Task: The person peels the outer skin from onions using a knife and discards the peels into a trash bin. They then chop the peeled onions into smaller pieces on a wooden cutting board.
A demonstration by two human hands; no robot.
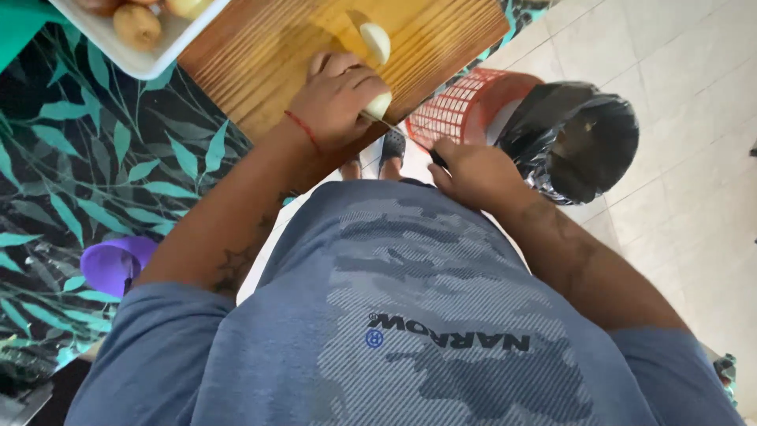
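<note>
My left hand (pixel 337 99) is closed around a pale peeled potato piece (pixel 380 104) at the near edge of a wooden cutting board (pixel 276 47). My right hand (pixel 473 173) grips a knife's dark handle (pixel 438 161); its thin blade (pixel 388 124) reaches up to the piece in my left hand. Another pale potato piece (pixel 377 41) lies on the board just beyond my left hand.
A white tray (pixel 142 55) with brownish potatoes sits at the board's far left corner. The table wears a dark cloth with teal leaves (pixel 87 173); a purple cup (pixel 117 264) lies on it. An orange basket (pixel 465 106) and a black-lined bin (pixel 579 142) stand on the tiled floor.
</note>
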